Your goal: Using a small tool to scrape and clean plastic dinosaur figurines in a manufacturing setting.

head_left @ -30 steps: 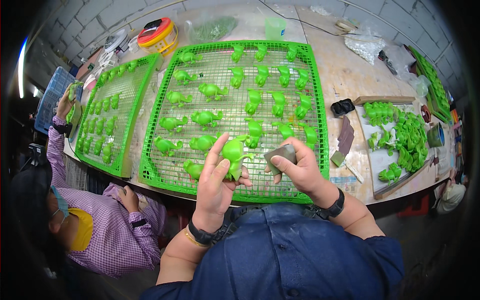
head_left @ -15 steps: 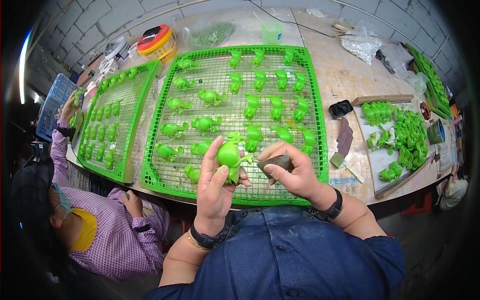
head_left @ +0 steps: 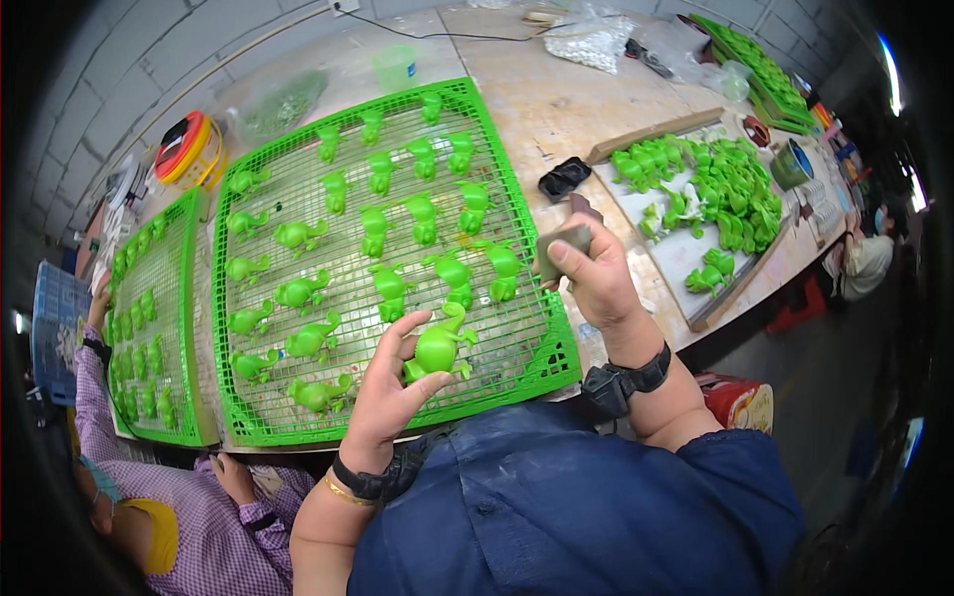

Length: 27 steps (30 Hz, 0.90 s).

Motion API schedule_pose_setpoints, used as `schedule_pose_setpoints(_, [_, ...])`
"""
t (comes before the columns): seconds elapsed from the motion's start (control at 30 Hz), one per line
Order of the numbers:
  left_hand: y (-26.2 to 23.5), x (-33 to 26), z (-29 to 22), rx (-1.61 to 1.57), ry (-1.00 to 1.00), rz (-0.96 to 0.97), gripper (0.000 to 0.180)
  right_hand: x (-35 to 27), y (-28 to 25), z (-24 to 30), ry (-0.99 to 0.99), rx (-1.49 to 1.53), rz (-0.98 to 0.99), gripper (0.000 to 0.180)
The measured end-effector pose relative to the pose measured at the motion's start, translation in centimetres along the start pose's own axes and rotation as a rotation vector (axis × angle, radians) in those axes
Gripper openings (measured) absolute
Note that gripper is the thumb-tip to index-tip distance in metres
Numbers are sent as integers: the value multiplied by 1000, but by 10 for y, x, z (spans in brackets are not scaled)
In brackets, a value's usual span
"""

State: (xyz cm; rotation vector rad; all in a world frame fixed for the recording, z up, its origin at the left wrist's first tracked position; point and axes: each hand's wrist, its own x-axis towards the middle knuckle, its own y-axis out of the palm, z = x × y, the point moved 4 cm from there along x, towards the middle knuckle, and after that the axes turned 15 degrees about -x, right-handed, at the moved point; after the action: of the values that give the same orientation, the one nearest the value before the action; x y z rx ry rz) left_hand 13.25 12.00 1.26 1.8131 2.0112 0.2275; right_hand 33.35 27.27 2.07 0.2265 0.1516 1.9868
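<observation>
My left hand point(head_left: 390, 389) grips a green toy dinosaur figure point(head_left: 438, 346) just above the near edge of a green wire tray point(head_left: 517, 370). Several more green figures point(head_left: 376, 230) stand in rows on that tray. To the right, level with the tray's edge, my right hand point(head_left: 594, 280) pinches a small grey flat block point(head_left: 562, 245). Both forearms come up from the lower edge over a blue shirt.
A second green tray point(head_left: 189, 328) of figures lies to the left, where a person in a purple checked shirt point(head_left: 204, 517) sits. A white board point(head_left: 686, 260) heaped with green figures point(head_left: 730, 189) is on the right. A black object point(head_left: 563, 178), a translucent cup point(head_left: 395, 68) and a red-yellow reel point(head_left: 187, 149) rest on the bench.
My right hand has moved the grey block away from the figure, up and to the right. The view has swung so the tray sits further left.
</observation>
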Motion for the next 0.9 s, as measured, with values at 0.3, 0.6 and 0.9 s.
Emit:
schedule_pose_setpoints(0.3, [27, 20, 6, 261, -97, 407, 46, -43, 4, -34, 364, -184, 808, 27])
schedule_pose_setpoints(0.6, [33, 48, 13, -78, -157, 298, 47, -46, -9, -22, 71, -451, 634, 21])
schedule_pose_setpoints(0.9, [37, 45, 9, -145, -92, 359, 52, -54, 1, -6, -125, -612, 597, 23])
